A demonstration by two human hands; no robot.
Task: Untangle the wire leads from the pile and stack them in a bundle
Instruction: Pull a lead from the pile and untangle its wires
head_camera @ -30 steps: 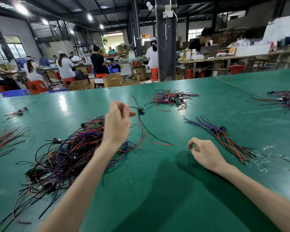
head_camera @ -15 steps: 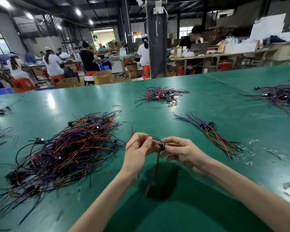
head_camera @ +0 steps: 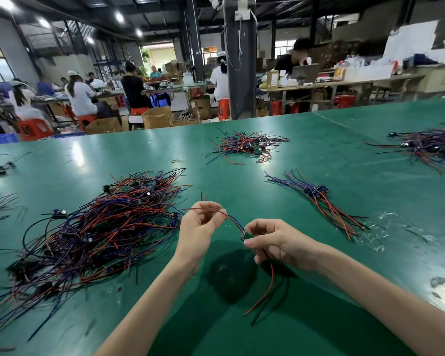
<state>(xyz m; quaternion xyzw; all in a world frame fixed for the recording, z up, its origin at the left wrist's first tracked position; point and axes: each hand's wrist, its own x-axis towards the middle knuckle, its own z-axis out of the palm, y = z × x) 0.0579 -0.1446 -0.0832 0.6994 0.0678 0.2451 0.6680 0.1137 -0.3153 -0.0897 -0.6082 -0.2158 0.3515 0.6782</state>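
Since a second ago, the left hand (head_camera: 199, 228) has been brought down from its raised position and the right hand (head_camera: 280, 242) has been lifted off the green table (head_camera: 306, 155). The two were joined on a single wire lead (head_camera: 233, 222) half a second ago and are now drawn slightly apart.

The lead is held above the near middle of the table. It is clear of the tangled pile (head_camera: 100, 227), which lies to the left. Its red and blue wires are pinched between the thumb and curled fingertips of the left hand. Its small dark component (head_camera: 242, 236) is pinched between the thumb and forefinger of the right hand, whose other fingers are curled in. Red and black tails (head_camera: 270, 286) hang below the right hand, down toward the table.

The step in hand is judged to be the straightening of one freed lead, with extraction from the pile already done. The sorted bundle (head_camera: 321, 201) lies well apart to the right, with its components gathered at the middle, blue wires fanned far-left and red wires near-right.

For the next move, the lead would need to be pulled straight, released by the left hand, and carried right by the component. It should be laid on the bundle in the same direction, component on components, so that the stack stays even. Care is called for with the hanging tails, which could snag or drag as the lead is carried. Scraps of clear plastic (head_camera: 375, 235) lie just beyond the bundle and are better avoided.
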